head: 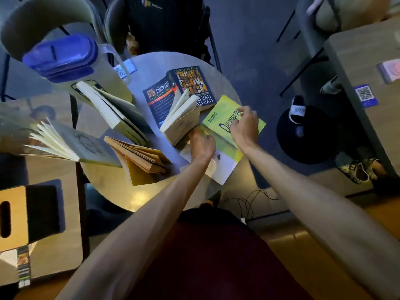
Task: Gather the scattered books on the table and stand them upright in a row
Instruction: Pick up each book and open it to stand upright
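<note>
Several books stand or lie on a small round table (151,66). A yellow-green book (218,124) lies open, cover up, at the table's right edge; my right hand (244,124) rests on its cover with fingers curled over the far edge. My left hand (201,144) touches the spine area of that book, beside a cream-paged book (181,120) standing fanned open. A dark blue book (184,89) lies cover up behind it. Three more books stand fanned at the left: a yellow-covered one (142,161), a pale one (112,111) and a sketch-covered one (71,146).
A clear jug with a blue lid (62,57) stands at the table's far left. Chairs (32,20) ring the far side. A wooden stool (13,215) is at my left, a second table (368,61) at the right, a black round base (307,135) and cables (249,202) on the floor.
</note>
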